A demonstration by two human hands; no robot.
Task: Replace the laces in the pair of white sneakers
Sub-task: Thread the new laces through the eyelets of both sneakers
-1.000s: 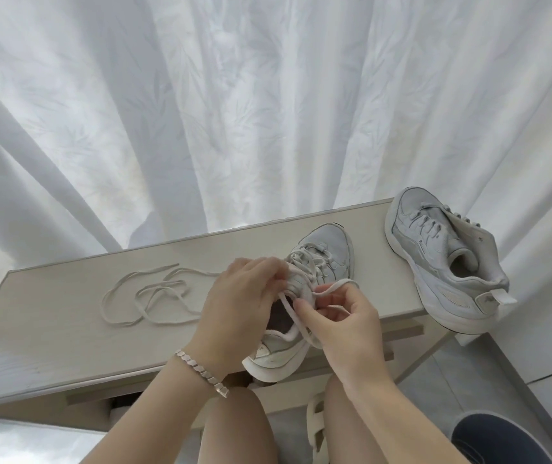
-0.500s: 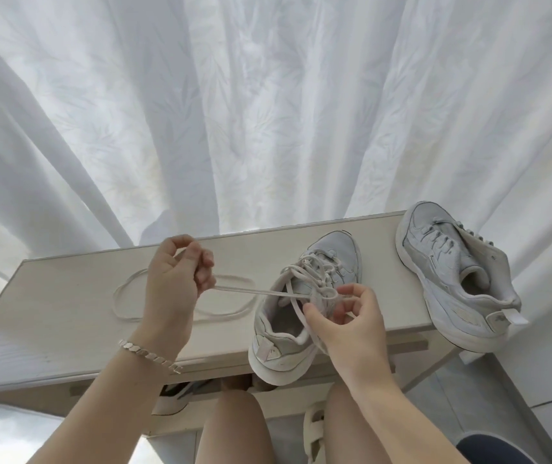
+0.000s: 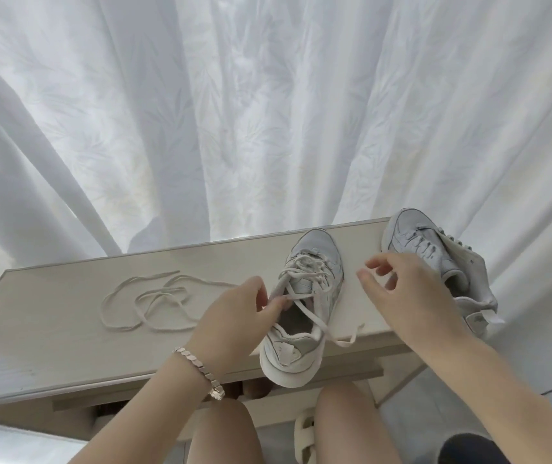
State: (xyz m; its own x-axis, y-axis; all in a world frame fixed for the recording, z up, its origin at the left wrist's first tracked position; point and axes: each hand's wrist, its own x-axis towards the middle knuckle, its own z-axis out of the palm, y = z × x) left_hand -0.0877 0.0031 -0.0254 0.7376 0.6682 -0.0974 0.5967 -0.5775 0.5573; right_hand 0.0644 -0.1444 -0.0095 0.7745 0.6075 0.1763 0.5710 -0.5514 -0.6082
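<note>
Pinching the lace (image 3: 301, 272) at the top eyelets of the near sneaker (image 3: 321, 259), left hand (image 3: 231, 316) has finger and thumb clamped on one strand by the tongue. Right hand (image 3: 408, 296) hangs apart over the tabletop (image 3: 50, 329), fingers loosely bent, holding nothing. The near sneaker sits toe away, heel past the front edge. The lace's free end (image 3: 343, 341) trails on the tabletop to its right. Far sneaker (image 3: 415, 242) is at the right end, partly hidden by the right hand, laced. A loose lace (image 3: 147, 306) lies coiled to the left, apart from both shoes.

Step, by my read: working the lace at the near sneaker's upper eyelets; can't tell if it is going in or coming out. Next move likely needs the right hand to pick up the free end while the left keeps its strand taut. Heel overhang could tip the shoe if tugged hard.
</note>
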